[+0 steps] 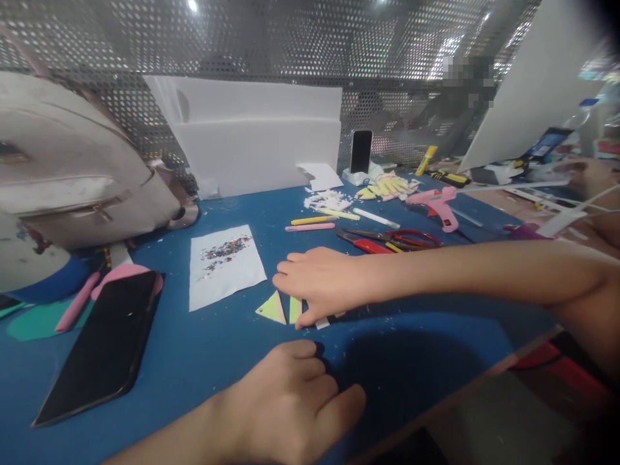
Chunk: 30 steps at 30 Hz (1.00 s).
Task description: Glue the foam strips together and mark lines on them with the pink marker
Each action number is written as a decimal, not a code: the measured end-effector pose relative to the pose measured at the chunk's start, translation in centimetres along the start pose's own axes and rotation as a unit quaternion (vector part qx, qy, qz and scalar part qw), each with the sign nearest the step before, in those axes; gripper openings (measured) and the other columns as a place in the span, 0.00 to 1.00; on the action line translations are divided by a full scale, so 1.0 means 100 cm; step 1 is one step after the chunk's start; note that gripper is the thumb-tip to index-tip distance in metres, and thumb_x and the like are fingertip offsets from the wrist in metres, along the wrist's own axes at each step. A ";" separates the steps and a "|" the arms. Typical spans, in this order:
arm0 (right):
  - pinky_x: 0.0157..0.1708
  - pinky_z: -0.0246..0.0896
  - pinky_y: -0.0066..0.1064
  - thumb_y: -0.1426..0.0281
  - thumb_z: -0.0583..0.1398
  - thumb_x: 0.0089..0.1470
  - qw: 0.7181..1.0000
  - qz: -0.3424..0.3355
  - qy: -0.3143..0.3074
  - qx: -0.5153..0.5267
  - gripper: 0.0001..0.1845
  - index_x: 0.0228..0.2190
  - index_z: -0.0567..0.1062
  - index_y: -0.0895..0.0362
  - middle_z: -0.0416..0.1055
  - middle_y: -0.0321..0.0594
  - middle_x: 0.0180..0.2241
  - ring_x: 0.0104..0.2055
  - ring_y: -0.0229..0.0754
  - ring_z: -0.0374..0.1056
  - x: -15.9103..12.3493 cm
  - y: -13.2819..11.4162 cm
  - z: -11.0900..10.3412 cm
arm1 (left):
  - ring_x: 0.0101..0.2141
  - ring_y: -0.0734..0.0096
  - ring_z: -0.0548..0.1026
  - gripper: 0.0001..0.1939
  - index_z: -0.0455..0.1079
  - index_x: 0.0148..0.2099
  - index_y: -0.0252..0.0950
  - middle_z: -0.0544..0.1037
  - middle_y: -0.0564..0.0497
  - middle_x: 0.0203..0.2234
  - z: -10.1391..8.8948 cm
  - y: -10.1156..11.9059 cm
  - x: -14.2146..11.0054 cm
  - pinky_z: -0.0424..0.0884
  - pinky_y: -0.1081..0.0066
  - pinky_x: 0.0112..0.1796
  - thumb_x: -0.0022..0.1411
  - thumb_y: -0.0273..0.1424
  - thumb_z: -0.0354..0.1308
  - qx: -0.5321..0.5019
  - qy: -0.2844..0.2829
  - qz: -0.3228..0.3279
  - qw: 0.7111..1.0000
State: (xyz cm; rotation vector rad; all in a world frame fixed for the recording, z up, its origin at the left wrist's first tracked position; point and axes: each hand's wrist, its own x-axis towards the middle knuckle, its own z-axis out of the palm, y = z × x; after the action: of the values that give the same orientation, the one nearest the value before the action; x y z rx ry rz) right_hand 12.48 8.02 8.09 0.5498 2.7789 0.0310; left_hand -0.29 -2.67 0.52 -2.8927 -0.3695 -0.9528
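**Reaching over a green strip on the bench**

Comes in from 3 o'clock with right hand (322, 278), palm down over part of the green strip (295, 309) on the blue bench (194, 358); shows fingers bunched close together and pointing to 9 o'clock, with thumb tip at the strip's edge; cannot tell whether pinching it or just touching. Has a green triangle (272, 310) just beside the strip, at 8 o'clock from that hand. Holds left hand (290, 400) at 6 o'clock from the right, fingers curled in, thumb apart from them; cannot tell if gripping anything.

Around right hand: at 9, see white sheet (208, 294) bearing loose multicoloured bits (225, 250); at 12, slim pens (310, 227), then white scraps (329, 200) beyond; at 2, pink glue gun (444, 210). At 9 from left hand, see black phone (104, 342) lying flat; beyond it, towards 11, pale backpack (72, 187).
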 end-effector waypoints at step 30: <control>0.23 0.42 0.32 0.60 0.69 0.50 0.997 -0.065 0.034 0.021 0.27 0.44 0.66 0.60 0.68 0.40 0.35 0.36 0.44 0.63 -0.003 0.003 -0.001 | 0.15 0.70 0.59 0.12 0.69 0.43 0.30 0.66 0.56 0.14 0.000 0.000 0.000 0.55 0.66 0.19 0.68 0.22 0.44 -0.008 -0.003 -0.003 1.000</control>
State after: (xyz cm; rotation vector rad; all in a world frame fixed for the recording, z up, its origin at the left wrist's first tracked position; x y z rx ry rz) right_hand 12.82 8.14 8.30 0.3852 2.8816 -0.0386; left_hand -0.26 -2.62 0.53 -2.9109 -0.3733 -0.9521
